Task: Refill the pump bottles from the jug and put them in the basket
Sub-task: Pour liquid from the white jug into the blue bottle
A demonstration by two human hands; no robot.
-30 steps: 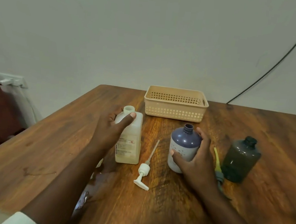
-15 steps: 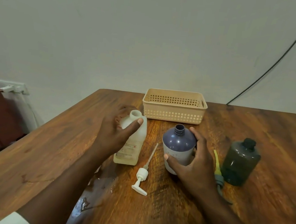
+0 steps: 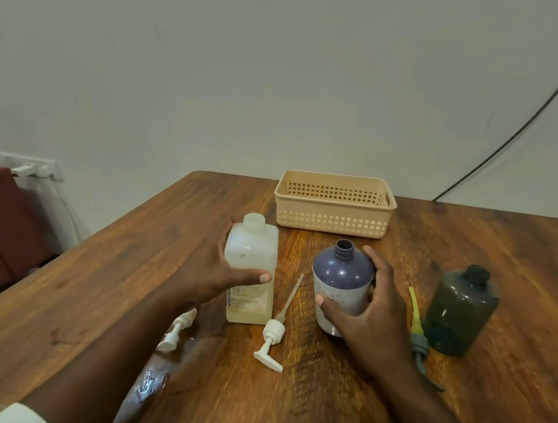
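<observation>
Two hands grip containers in front of the basket point(image 3: 333, 213): the left hand point(image 3: 210, 276) wraps the pale jug point(image 3: 250, 259), upright, cap on; the right hand point(image 3: 370, 315) holds the open purple bottle point(image 3: 341, 278). Between them lies a white pump point(image 3: 274, 333). Right of the purple bottle stands a dark bottle point(image 3: 460, 310).

translucent white square plastic jug point(image 3: 250, 270) standing upright at centre-left, capped, pale liquid sitting low inside | rounded purple plastic bottle point(image 3: 342, 285) standing open-necked at centre | dark grey-green plastic bottle point(image 3: 460, 310) standing at right, neck dark | white pump head point(image 3: 274, 333) lying flat between jug and purple bottle | beige perforated plastic basket point(image 3: 334, 203) sitting behind at upper centre
</observation>
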